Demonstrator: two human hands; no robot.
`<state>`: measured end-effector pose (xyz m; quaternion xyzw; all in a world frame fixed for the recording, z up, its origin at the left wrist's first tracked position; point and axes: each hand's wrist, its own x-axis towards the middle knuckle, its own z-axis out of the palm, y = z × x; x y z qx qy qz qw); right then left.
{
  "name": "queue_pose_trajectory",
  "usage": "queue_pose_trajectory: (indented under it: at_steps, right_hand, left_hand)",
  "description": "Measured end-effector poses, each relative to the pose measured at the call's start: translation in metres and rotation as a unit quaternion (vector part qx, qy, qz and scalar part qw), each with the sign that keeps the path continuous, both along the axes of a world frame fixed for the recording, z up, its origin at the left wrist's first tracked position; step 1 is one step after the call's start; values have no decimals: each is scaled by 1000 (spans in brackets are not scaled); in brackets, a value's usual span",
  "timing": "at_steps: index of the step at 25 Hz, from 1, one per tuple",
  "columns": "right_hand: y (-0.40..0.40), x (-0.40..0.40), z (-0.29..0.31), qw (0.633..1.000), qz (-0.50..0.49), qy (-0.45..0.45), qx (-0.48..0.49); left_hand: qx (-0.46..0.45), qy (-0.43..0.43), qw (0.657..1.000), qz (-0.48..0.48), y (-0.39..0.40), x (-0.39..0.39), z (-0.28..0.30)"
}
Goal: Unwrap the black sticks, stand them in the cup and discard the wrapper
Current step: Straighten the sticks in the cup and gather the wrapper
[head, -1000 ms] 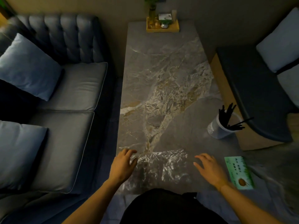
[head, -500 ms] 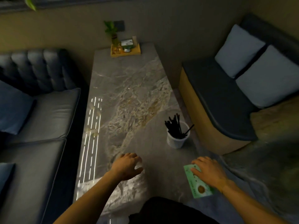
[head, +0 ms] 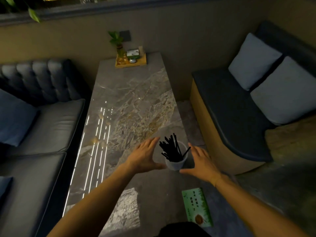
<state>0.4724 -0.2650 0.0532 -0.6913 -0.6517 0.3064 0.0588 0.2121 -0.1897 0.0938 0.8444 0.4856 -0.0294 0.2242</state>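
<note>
The long grey marble-patterned bench (head: pixel 130 103) carried the task's things near its right edge, and that placement was the main risk as I judged it: the small white plastic cup (head: pixel 175 164) stood close to that edge, light and top-heavy with the bundle of thin black sticks (head: pixel 171 149) fanned out above its rim. A nudge from either palm could have tipped it toward the floor or spilled the sticks, one of which already leaned far out to the right. The flat green printed wrapper (head: pixel 196 206) lay on the near right corner of the bench, partly overhanging it, not yet discarded; a sleeve or forearm brushing it could have knocked it off.

Both forearms reached forward over the bench. The left hand (head: pixel 145 156) sat just left of the cup, palm turned inward, fingers (head: pixel 152 142) extended and released, holding nothing. The right hand (head: pixel 200 160) mirrored it just right of the cup, fingers spread and released, thumb low near the cup's base. Whether either palm actually touched the cup wall could not be told.
</note>
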Motion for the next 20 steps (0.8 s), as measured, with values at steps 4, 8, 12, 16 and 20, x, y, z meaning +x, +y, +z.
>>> queue_pose_trajectory:
  at_steps: [4,8,12,16,20]
  right_hand:
    - [22,-13,-6,999,-7,5,-35]
    - [39,-17,-9,1000,19,6,-24]
    - [56,-22,-5,998,69,-3,-6]
    - [64,-28,-7,995,95,21,16]
    - [61,-41,-12,988,82,43,126]
  left_hand:
    - [-54,-71,996,-6,1,29,-12]
    - [-70,-144,987,18,3,39,-23]
    - [-87,-197,975,49,6,48,-28]
    - [-86,-237,965,68,6,61,-31]
    - [-84,-270,955,91,0,78,-31]
